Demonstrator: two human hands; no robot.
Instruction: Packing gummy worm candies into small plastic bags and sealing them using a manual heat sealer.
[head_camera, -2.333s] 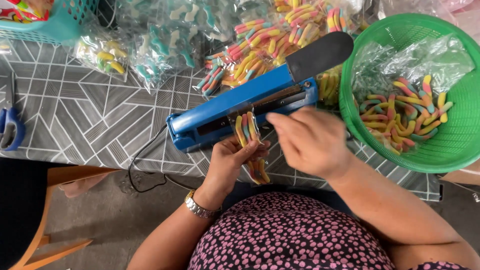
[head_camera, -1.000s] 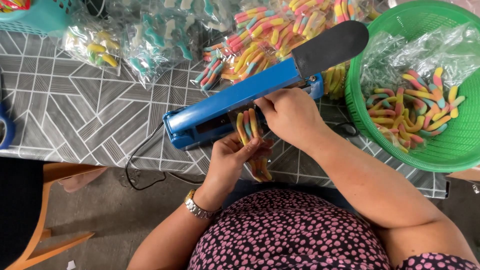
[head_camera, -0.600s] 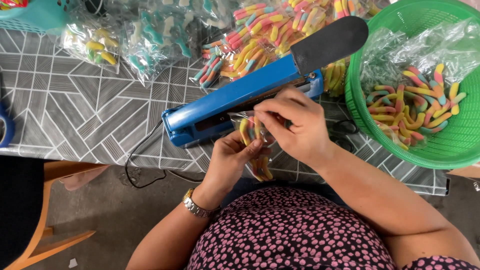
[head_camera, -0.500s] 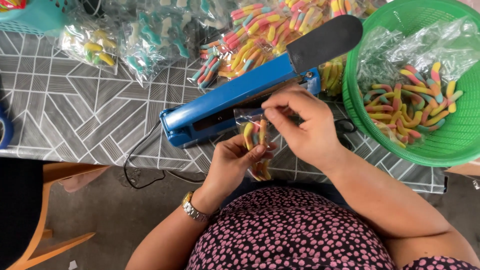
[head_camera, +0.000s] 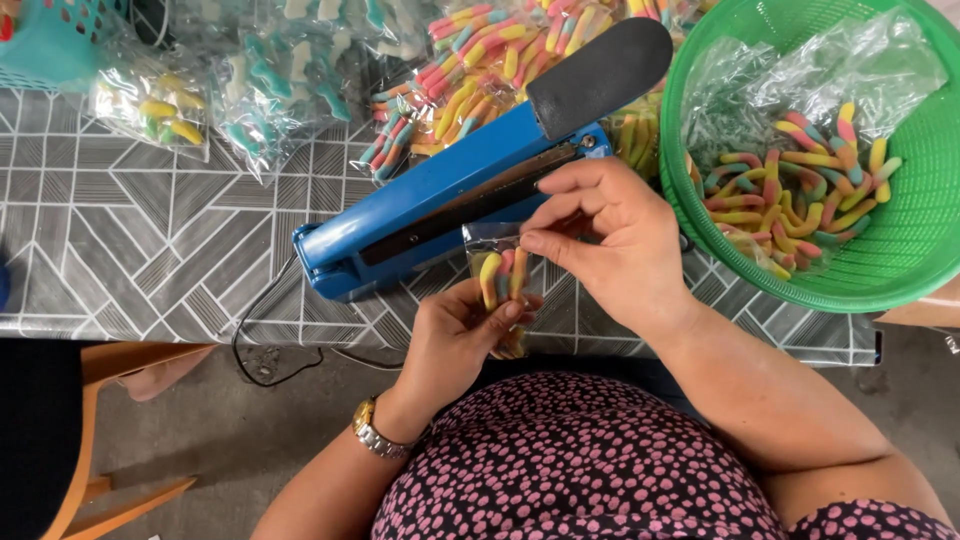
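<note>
My left hand (head_camera: 462, 332) grips the lower part of a small clear bag of coloured candy worms (head_camera: 500, 275), held upright at the table's front edge. My right hand (head_camera: 610, 240) pinches the bag's top edge between thumb and forefinger, just in front of the blue heat sealer (head_camera: 450, 195). The sealer's arm with its black handle (head_camera: 600, 70) is raised, its jaw open. A gold watch sits on my left wrist.
A green basket (head_camera: 900, 270) at the right holds loose candy worms in a clear plastic liner. Filled bags of candy (head_camera: 470, 70) lie behind the sealer, with more at the back left beside a teal basket (head_camera: 50, 40). The sealer's black cord (head_camera: 260, 350) hangs off the table.
My right hand left the sealer's arm, which lifted open. Both hands drew the candy bag out of the jaw toward me, and my right hand now pinches its top.
</note>
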